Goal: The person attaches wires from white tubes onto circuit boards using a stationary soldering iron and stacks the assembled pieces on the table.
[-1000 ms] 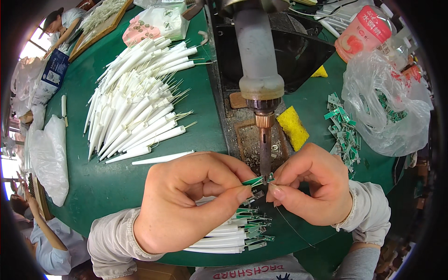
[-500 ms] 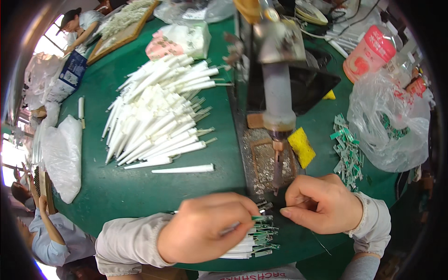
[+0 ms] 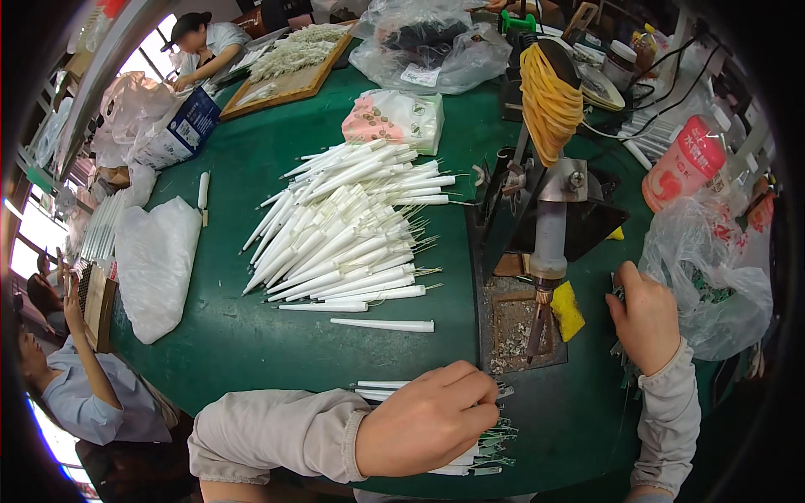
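Note:
My left hand (image 3: 432, 419), its fingers curled together, rests over a row of white tapered tubes (image 3: 381, 386) at the table's near edge. Thin green circuit boards and wires (image 3: 501, 444) stick out of the tubes' right ends. Whatever those fingers pinch is hidden. To the right, my right hand (image 3: 647, 318) bends down at a heap of small green boards (image 3: 619, 348), thumb and forefinger closing around something I cannot make out. Between the hands, a soldering iron (image 3: 550, 243) hangs tip down in a stand, above a solder-spattered tray (image 3: 510, 339).
A large pile of white tapered tubes (image 3: 344, 235) covers the middle of the green table (image 3: 277, 356). A yellow sponge (image 3: 568, 310) lies by the iron. Plastic bags (image 3: 155, 268) stand left, and a clear bag (image 3: 713, 277) right. Other people (image 3: 92, 386) sit at left.
My right hand has moved right, from beside the iron's tip to the heap of green boards. My left hand remains at the row of tubes. The whole view has shifted.

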